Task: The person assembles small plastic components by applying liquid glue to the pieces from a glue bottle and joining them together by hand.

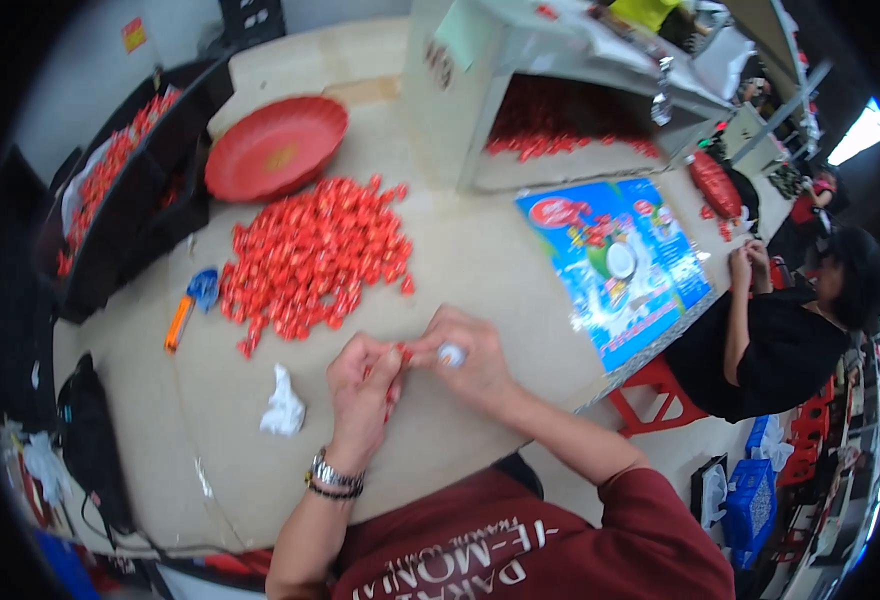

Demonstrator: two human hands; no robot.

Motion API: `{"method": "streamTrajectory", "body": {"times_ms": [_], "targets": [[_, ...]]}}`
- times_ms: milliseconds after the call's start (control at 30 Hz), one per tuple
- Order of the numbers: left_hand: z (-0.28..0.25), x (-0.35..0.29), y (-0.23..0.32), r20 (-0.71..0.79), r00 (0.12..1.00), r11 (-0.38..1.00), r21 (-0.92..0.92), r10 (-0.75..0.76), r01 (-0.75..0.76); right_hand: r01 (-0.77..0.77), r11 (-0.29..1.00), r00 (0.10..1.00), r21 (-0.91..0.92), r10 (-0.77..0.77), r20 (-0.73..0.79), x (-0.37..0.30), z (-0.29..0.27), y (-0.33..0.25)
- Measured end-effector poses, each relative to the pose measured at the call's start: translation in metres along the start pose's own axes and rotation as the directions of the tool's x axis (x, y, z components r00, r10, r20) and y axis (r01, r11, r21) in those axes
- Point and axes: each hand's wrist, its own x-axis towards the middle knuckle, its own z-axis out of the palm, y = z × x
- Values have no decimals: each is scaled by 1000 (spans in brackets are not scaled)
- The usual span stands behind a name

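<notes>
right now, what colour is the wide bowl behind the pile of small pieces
The bowl is red with a yellowish central patch, seen best in the head view.

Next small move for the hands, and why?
Probably finish handling the small shiny red piece before reaching for the heap of shiny red pieces: the left hand seems to pinch it, the right hand meets it there, so neither looks free, and the heap lies just beyond.
</notes>
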Motion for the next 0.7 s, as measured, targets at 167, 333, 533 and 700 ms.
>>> {"method": "streamTrajectory", "body": {"times_ms": [167, 333, 533, 700], "targets": [[-2, 2, 3, -15, 1000, 999, -46, 24, -25, -40, 999, 999, -4, 41, 18, 5, 4, -5], [7, 5, 5, -13, 1000, 1000, 0, 0, 0, 25, 1000, 999, 15, -25, -36, 4, -2, 2], [-3, -2, 1, -23, 998, 998, -37, 58, -59, 69, 997, 998, 42, -68, -14, 1, 9, 5], [3, -1, 1, 8, 998, 998, -43, 57, -56, 74, 997, 997, 39, -73, -35, 0, 4, -1]]}}
